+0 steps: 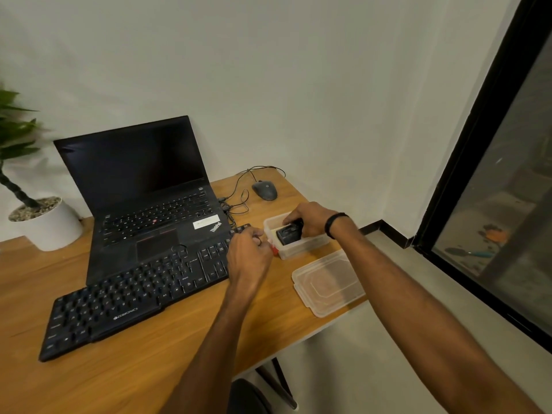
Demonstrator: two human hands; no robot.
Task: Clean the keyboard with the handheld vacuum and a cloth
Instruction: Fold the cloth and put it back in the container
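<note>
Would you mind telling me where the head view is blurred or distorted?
Head view: the plant at the left edge is smeared; the window frame leans from wide-angle distortion; light is dim, with no glare on the laptop screen.

Both forearms point(418, 297) are seen bare. A plain black band point(336, 224) is worn round the wrist, just behind the right hand point(309, 218).

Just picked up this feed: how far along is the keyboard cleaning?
Early. Done: the lid is off, lying on the table beside the container. In hand: the right hand grips a black device, likely the vacuum, inside the container; the left hand is at its near corner. Left: vacuuming and wiping the keyboard; no cloth visible.
</note>
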